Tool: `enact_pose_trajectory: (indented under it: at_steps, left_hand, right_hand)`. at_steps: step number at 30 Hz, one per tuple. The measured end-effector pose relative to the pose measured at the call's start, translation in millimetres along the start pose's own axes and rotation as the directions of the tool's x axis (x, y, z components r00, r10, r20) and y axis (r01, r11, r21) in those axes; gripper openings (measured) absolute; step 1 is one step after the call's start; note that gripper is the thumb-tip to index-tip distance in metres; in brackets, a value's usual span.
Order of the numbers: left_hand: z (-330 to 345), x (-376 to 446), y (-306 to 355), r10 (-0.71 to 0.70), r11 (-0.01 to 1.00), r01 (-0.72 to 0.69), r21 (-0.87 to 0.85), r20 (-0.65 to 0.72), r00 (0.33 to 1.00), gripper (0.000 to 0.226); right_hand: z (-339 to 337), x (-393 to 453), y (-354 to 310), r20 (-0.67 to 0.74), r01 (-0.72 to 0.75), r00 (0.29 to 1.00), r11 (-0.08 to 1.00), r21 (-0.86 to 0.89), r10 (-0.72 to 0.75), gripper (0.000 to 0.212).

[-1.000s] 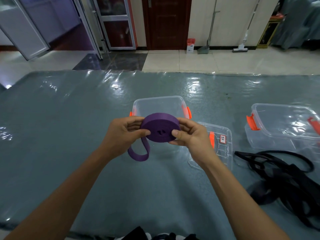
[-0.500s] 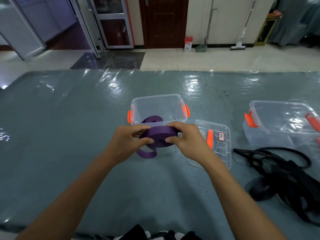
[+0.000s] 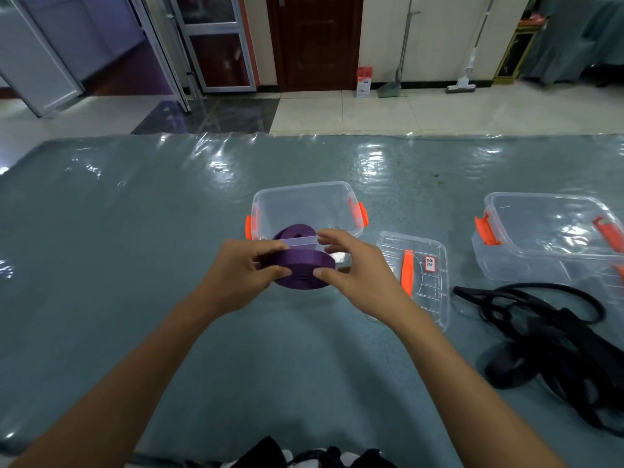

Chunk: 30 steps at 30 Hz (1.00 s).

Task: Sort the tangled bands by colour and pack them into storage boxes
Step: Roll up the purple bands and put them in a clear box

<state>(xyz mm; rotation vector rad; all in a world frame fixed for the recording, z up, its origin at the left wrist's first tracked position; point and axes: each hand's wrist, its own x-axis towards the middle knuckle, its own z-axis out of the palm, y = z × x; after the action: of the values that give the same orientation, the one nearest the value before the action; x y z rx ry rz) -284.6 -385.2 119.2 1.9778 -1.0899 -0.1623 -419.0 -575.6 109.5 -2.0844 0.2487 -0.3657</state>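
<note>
A rolled purple band (image 3: pixel 304 265) lies flat between my two hands, right against the near wall of an open clear storage box (image 3: pixel 304 187) with orange latches. My left hand (image 3: pixel 236 275) grips the roll from the left, thumb and fingers curled round its edge. From the right, my right hand (image 3: pixel 361 275) pinches it with the thumb below and fingers over the top. A second purple roll (image 3: pixel 294 230) shows through the box wall, inside the box. A tangle of black bands (image 3: pixel 557 349) lies on the table at the right.
A clear lid (image 3: pixel 429 288) with an orange handle lies just right of the box. A second open clear box (image 3: pixel 547 238) stands at the far right behind the black bands. A shiny grey-green plastic sheet (image 3: pixel 135 265) covers the table.
The purple roll turned from facing me to lying flat and moved forward and down to the box's near wall. Its loose hanging tail is no longer seen.
</note>
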Motion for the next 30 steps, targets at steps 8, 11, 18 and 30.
enact_pose_trajectory:
  at_steps: [8,11,18,30]
  left_hand:
    - [9.4,4.7,1.1,-0.020,0.996,0.017,-0.091,-0.036,0.999,0.038]
    - [7.4,6.9,-3.5,-0.104,0.965,0.094,-0.247,-0.030,0.994,0.041]
    - [4.4,11.5,-8.3,-0.180,0.910,0.169,-0.380,0.006,0.984,0.030]
    - [21.5,18.4,-31.8,-0.296,0.845,0.237,-0.480,-0.052,0.954,0.028]
  right_hand:
    - [-16.6,11.1,-6.7,0.050,-0.019,0.998,0.995,-0.095,0.023,0.036]
    - [-22.2,11.6,-0.2,-0.007,-0.099,0.994,0.958,0.269,0.105,0.036]
    - [-9.5,13.2,11.0,-0.024,-0.118,0.990,0.891,0.438,0.142,0.042]
    - [-0.3,28.3,29.8,-0.024,-0.114,0.992,0.975,0.190,0.121,0.053]
